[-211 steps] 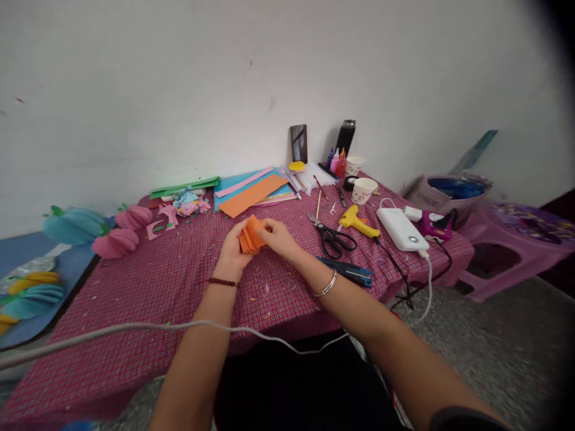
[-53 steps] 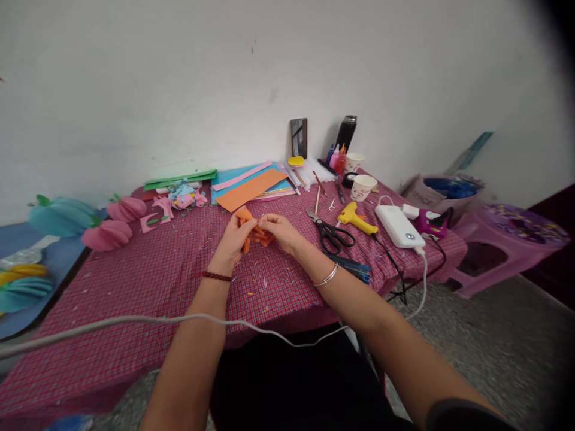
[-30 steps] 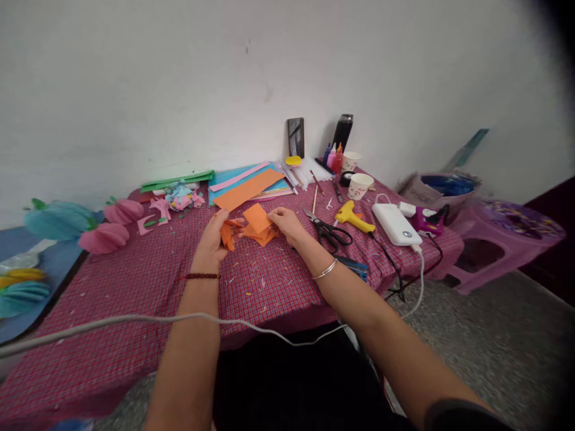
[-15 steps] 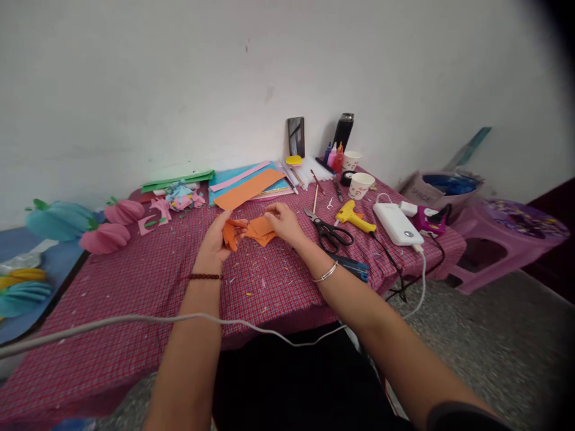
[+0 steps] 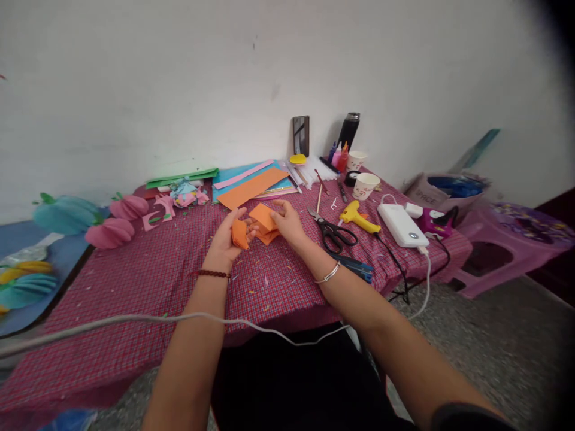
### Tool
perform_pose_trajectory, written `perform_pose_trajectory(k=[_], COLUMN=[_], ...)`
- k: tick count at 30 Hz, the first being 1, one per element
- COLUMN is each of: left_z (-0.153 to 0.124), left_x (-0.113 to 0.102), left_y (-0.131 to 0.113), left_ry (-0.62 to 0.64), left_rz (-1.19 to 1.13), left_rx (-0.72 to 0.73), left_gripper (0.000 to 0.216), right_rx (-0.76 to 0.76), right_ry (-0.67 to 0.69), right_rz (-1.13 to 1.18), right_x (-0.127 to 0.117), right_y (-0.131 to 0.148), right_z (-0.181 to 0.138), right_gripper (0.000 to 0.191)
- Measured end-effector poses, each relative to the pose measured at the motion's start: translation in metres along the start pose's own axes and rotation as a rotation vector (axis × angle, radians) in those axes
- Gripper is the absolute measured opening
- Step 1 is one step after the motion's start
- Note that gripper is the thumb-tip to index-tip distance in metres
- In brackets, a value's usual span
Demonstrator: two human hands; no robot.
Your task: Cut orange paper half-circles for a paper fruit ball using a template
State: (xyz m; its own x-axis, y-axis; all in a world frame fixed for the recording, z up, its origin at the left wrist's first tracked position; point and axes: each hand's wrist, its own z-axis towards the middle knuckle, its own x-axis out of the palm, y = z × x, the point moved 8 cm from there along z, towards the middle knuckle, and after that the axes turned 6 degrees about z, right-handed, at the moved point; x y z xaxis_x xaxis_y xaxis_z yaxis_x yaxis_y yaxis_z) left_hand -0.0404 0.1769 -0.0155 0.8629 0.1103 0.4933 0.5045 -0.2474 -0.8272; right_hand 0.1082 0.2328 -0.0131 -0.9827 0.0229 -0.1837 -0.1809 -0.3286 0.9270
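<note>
My left hand (image 5: 226, 240) is closed round a small bunch of orange paper pieces (image 5: 239, 234), held above the checked tablecloth. Between thumb and fingers, my right hand (image 5: 287, 222) pinches an orange paper square (image 5: 262, 216), raised just to the right of that bunch. Below it, a pile of more orange pieces (image 5: 268, 236) lies on the cloth, partly covered by the raised square and my right hand. Black-handled scissors (image 5: 333, 233) lie to the right of my right hand, with a yellow glue gun (image 5: 359, 218) beyond them.
Orange, pink and blue paper sheets (image 5: 251, 187) lie at the back near a phone (image 5: 300, 136). Paper cups (image 5: 366, 186) and a white power bank (image 5: 402, 225) stand right. Paper pumpkins (image 5: 110, 232) sit left. A white cable (image 5: 197, 315) crosses over my forearms.
My right hand has lifted an orange square from the pile. The bunch in my left hand is turned flatter toward the camera. The view has shifted slightly.
</note>
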Motion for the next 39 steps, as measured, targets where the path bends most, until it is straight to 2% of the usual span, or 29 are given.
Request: perform_pose_trajectory(k=[3, 6, 10, 13, 25, 35, 39], left_z=[-0.002, -0.001, 0.003, 0.006, 0.009, 0.007, 0.008], left_x=[0.002, 0.0, -0.003, -0.004, -0.004, -0.004, 0.0], left_y=[-0.003, -0.003, -0.002, -0.002, 0.004, 0.002, 0.003], left_ry=[0.025, 0.024, 0.013, 0.0, -0.06, -0.071, -0.021], left_rz=[-0.066, -0.121, -0.113, -0.089, 0.011, -0.044, -0.038], left_rx=[-0.011, 0.015, 0.063, 0.077, 0.134, 0.118, 0.105], left_gripper=[0.036, 0.038, 0.04, 0.038, 0.027, 0.045, 0.051], right_rx=[-0.018, -0.221, -0.42, -0.491, -0.525, -0.545, -0.527], right_ry=[0.019, 0.022, 0.183, 0.284, 0.357, 0.379, 0.393], right_rz=[-0.119, -0.121, -0.007, -0.03, -0.175, -0.215, -0.223], right_x=[-0.005, -0.004, 0.019, 0.035, 0.043, 0.046, 0.047], right_y=[0.0, 0.03, 0.067, 0.078, 0.078, 0.076, 0.075], right_z=[0.002, -0.009, -0.034, -0.048, -0.055, -0.058, -0.057], right_gripper=[0.032, 0.023, 0.013, 0.017, 0.026, 0.032, 0.051])
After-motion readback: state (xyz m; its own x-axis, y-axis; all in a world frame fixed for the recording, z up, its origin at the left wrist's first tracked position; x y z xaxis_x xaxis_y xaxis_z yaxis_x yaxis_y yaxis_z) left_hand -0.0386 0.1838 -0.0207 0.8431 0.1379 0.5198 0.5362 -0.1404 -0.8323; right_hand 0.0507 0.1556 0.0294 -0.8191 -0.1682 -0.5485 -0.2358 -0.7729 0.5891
